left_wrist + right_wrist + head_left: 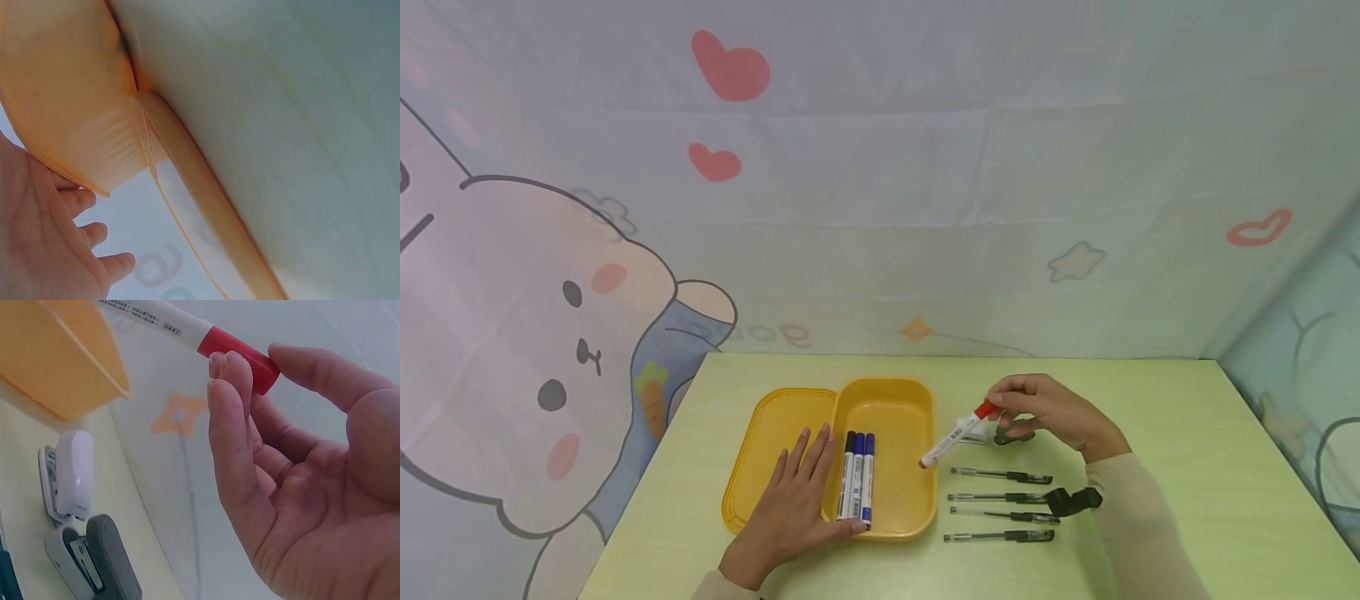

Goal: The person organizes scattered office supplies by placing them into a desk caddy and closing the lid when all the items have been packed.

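Observation:
My right hand (1051,412) pinches a red-capped marker (957,435) by its cap. The marker slants down to the left, its far end over the right rim of the yellow box (898,529). In the right wrist view the thumb and fingertips press on the red cap (240,357). My left hand (797,504) lies with straight fingers across the box's left edge, its thumb along the near rim. Inside the box, on the left, lie a black-capped marker (847,475) and two blue-capped markers (857,477), side by side. The left wrist view shows the palm (47,231) against the box wall (69,94).
The yellow lid (748,450) lies left of the box, partly behind the left hand. Several black-grip pens (1000,536) lie in rows to the right. A white stapler (75,472) and a dark grey stapler (112,559) sit beyond the pens. A patterned cloth (880,250) hangs behind the table.

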Available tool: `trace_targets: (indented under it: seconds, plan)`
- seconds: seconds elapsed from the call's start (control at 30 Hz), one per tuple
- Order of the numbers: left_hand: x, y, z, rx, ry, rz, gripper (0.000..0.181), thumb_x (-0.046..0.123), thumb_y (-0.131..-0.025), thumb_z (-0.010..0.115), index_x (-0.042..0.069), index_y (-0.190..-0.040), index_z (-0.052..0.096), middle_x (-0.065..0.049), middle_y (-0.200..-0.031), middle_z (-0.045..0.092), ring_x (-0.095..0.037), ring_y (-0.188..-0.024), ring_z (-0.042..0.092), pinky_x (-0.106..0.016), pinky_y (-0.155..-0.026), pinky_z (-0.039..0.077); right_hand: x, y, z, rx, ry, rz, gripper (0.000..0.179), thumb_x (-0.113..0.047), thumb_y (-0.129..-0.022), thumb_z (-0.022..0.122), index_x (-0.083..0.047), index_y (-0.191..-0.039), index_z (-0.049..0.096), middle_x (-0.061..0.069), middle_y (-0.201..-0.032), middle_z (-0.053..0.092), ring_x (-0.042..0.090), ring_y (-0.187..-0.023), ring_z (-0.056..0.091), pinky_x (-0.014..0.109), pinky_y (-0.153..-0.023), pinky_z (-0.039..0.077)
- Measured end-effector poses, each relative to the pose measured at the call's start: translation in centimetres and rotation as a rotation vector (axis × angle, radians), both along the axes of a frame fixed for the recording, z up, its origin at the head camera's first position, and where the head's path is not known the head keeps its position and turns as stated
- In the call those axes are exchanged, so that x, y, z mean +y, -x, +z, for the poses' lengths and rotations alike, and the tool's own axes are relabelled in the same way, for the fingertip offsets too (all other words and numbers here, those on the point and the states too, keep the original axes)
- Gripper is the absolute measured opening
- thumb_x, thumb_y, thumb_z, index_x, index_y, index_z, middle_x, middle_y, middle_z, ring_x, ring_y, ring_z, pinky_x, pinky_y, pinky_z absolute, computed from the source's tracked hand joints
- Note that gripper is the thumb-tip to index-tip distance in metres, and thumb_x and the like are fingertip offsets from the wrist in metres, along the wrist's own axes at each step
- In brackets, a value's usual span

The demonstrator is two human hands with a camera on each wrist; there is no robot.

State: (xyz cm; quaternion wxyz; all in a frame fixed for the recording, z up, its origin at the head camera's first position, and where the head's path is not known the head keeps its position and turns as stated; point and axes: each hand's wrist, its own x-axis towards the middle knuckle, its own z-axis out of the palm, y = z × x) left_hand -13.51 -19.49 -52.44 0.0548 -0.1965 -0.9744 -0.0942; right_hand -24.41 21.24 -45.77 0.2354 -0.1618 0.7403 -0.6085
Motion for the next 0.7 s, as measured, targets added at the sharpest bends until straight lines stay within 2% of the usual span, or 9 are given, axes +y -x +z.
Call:
trace_targets:
  seconds: [0.3,0.57,0.7]
  plan:
    - [-0.1,0.1,-0.1,0.009,-0.006,-0.005,0.123,0.089,-0.078,0.051,0.005,-0.162,0.020,-0.010,-0.170,0.016,-0.037,-0.156,0.016,-0.062,-0.120,0.024,-2.2,0.2,-0.1,-0.011,-0.015,0.042,0.035,-0.029,-0.100,0.067,0.001,-0.118,0.068,0.013,-0.104,0.073,0.020,-0.084,0.066,0.037,-0.078,0.062]
    - [-0.1,0.1,-0.2,-0.001,0.001,0.002,0.124,0.090,-0.077,0.050,0.006,-0.163,0.019,-0.009,-0.171,0.014,-0.037,-0.156,0.015,-0.061,-0.120,0.024,-3.9,0.4,-0.5,0.000,-0.038,0.097,0.033,-0.030,-0.100,0.066,-0.002,-0.116,0.071,0.017,-0.105,0.073,0.022,-0.085,0.066,0.046,-0.080,0.061]
    - [-0.1,0.1,-0.1,-0.003,0.000,0.000,0.124,0.090,-0.077,0.051,0.006,-0.163,0.018,-0.009,-0.171,0.014,-0.037,-0.156,0.015,-0.061,-0.120,0.024,-4.7,0.5,-0.5,0.001,-0.051,0.116,0.030,-0.031,-0.100,0.066,-0.004,-0.114,0.073,0.018,-0.101,0.073,0.022,-0.082,0.065,0.041,-0.076,0.061]
